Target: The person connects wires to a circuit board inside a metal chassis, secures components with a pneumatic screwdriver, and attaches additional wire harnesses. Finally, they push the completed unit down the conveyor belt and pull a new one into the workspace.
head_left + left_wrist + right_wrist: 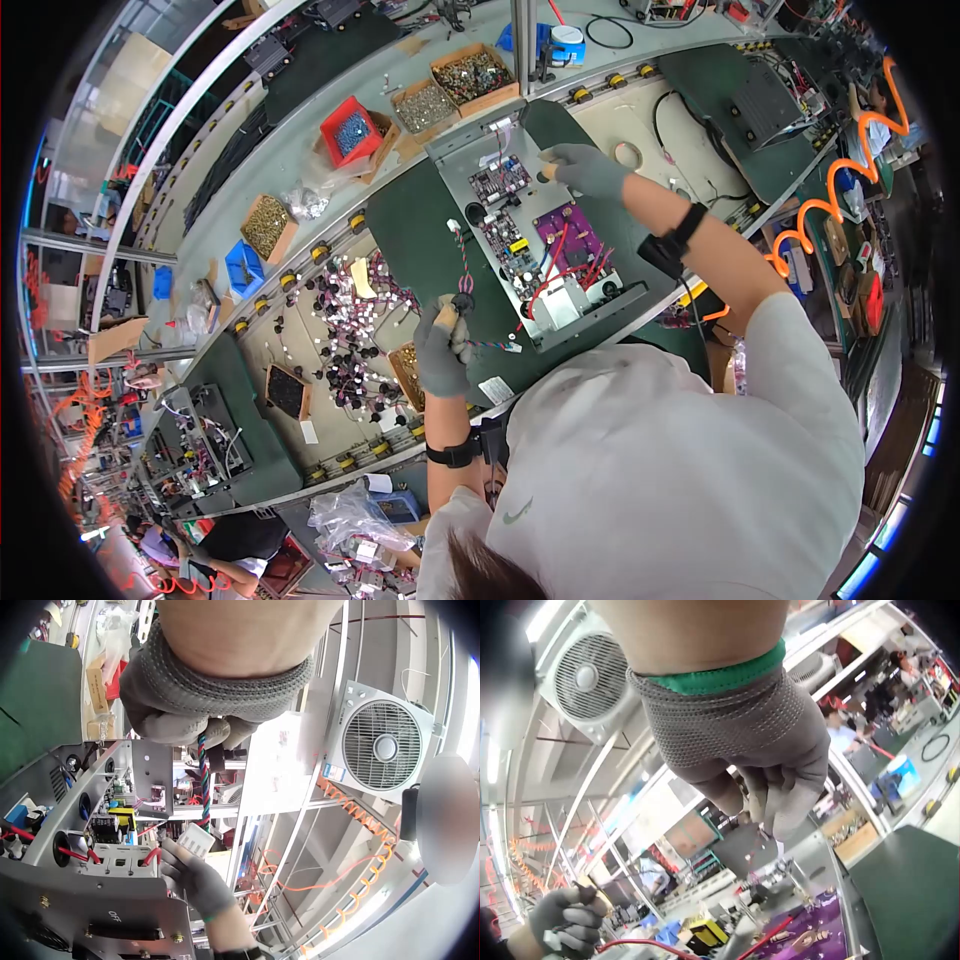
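My left hand [440, 352], in a grey glove, grips a twisted multicoloured wire cable [204, 780] beside the left side of a metal case. A black ring [463, 302] on the cable shows at the fingers, and a white connector [196, 840] hangs from one end. My gloved right hand [592, 172] is over the far right side of the case [452, 150], fingers extended down and loosely bent, with no held thing showing. Inside the case are a purple circuit board [553, 232], other boards [500, 180] and red wires [560, 285].
A green mat [400, 215] lies under the case. To the left are many loose cables [350, 320] with black rings. Along the back stand a red bin [350, 132], a blue bin [243, 268] and boxes of screws [424, 108]. An orange coiled hose [838, 185] hangs at right.
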{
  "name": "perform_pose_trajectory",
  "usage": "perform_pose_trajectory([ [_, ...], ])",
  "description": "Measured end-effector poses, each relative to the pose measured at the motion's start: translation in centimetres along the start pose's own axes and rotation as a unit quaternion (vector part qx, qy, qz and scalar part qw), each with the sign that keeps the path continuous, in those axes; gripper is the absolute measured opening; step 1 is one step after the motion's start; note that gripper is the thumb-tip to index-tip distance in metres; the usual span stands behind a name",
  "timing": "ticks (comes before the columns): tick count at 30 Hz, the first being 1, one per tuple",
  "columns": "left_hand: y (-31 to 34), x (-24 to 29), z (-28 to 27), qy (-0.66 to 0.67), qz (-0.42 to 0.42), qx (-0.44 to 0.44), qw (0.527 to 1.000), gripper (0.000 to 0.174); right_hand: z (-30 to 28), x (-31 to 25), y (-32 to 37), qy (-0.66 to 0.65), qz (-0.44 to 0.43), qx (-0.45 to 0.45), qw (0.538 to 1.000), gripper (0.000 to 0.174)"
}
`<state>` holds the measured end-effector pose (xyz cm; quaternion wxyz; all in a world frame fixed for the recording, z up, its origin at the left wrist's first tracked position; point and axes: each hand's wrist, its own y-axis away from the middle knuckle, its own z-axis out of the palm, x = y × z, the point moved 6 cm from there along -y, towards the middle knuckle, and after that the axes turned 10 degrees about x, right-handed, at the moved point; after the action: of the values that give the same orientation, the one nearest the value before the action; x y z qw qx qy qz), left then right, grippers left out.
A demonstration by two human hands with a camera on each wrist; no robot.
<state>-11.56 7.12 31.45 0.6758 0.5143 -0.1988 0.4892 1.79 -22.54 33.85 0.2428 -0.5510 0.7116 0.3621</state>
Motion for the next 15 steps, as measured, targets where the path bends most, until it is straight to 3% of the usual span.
perform_pose_trajectory([
  [4,-0.5,-1.3,-3.2,0.033,-0.016,0.026,0.999,0.021,3.1,1.4,-6.8,0.068,0.016,0.015,0.997,0.05],
  [6,-0.4,-2.1,-4.7,0.066,-0.021,0.042,0.997,0.019,4.5,0.8,-8.1,-0.065,-0.005,-0.002,0.998,0.05],
  [10,-0.6,-3.1,-6.9,0.084,-0.039,0.061,0.994,0.02,4.4,-0.8,-7.0,-0.087,0.041,-0.005,0.995,0.044],
  [15,-1.4,-4.5,-8.2,0.118,-0.049,0.058,0.99,0.022,3.5,0.2,-6.8,-0.292,0.037,-0.06,0.954,0.03],
])
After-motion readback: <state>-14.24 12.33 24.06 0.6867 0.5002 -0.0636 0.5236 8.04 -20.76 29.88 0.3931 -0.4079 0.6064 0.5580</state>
